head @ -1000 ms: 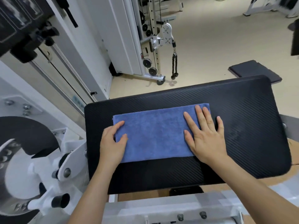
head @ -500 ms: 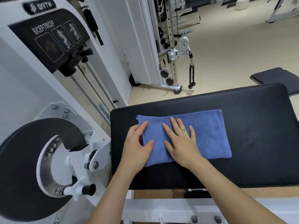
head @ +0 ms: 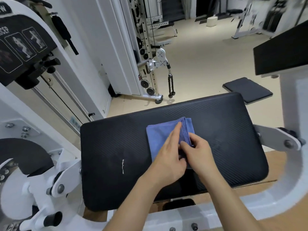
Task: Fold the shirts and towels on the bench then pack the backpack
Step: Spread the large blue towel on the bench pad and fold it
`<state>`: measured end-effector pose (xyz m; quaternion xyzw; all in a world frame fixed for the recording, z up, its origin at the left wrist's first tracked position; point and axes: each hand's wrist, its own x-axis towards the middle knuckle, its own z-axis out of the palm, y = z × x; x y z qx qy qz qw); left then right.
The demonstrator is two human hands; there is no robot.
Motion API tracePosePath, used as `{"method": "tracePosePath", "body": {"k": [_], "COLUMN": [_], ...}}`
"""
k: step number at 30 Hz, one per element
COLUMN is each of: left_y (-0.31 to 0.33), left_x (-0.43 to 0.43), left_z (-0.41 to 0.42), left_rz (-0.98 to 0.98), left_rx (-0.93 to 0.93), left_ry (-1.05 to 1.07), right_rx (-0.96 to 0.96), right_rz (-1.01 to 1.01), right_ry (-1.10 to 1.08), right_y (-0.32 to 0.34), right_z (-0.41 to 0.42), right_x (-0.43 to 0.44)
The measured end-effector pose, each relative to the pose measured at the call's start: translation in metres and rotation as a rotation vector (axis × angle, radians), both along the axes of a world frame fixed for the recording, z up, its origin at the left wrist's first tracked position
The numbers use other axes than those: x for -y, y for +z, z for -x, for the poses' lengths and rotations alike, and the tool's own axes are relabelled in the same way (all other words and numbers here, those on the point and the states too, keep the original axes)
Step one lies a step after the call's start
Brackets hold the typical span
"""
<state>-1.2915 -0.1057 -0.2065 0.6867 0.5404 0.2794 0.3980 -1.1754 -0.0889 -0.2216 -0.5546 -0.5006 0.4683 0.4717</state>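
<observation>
A blue towel [head: 160, 135] lies folded into a small square on the black padded bench [head: 116, 147], its stacked edges along the right side. My left hand [head: 168, 157] lies flat on the towel with fingers stretched toward its far right corner. My right hand [head: 198, 152] has curled fingers pinching the towel's layered right edge near the front. No shirts or backpack are in view.
A white biceps/triceps machine [head: 30, 67] with a weight disc stands at the left. A white cable station [head: 150, 55] with a rope handle [head: 170, 85] stands behind the bench. A black pad [head: 281, 54] rises at the right, and a floor mat [head: 246, 90] lies beyond.
The towel went from a long rectangle to a smaller folded square. My right hand moved from pressing flat to pinching the right edge; my left hand slid across onto the towel.
</observation>
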Motion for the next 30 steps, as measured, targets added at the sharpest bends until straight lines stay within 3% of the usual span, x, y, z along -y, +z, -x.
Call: {"method": "tracePosePath", "body": {"k": [3, 7, 11, 15, 24, 27, 30], "left_y": [0.0, -0.012, -0.029, -0.035, -0.056, -0.063, -0.067], "left_x": [0.0, -0.01, -0.022, -0.03, -0.041, -0.044, -0.046], "left_z": [0.003, 0.01, 0.013, 0.012, 0.007, 0.008, 0.006], "left_rz": [-0.168, -0.526, -0.594, -0.574, -0.565, -0.57, -0.549], "left_rx": [-0.121, -0.448, -0.785, -0.981, -1.056, -1.064, -1.057], "left_ry": [0.043, 0.107, 0.076, 0.038, 0.005, 0.003, 0.007], "right_rx": [0.168, 0.329, 0.413, 0.44, 0.427, 0.647, 0.774], "right_rz": [-0.027, -0.031, -0.093, -0.143, -0.223, -0.43, -0.542], "right_ry": [-0.105, -0.133, -0.157, -0.196, -0.209, -0.283, -0.19], "right_y": [-0.016, -0.027, -0.036, -0.044, -0.047, -0.043, -0.054], "right_z": [-0.003, 0.001, 0.004, 0.003, -0.008, -0.003, -0.006], "right_x": [-0.013, -0.021, -0.023, -0.026, -0.027, -0.016, -0.008]}}
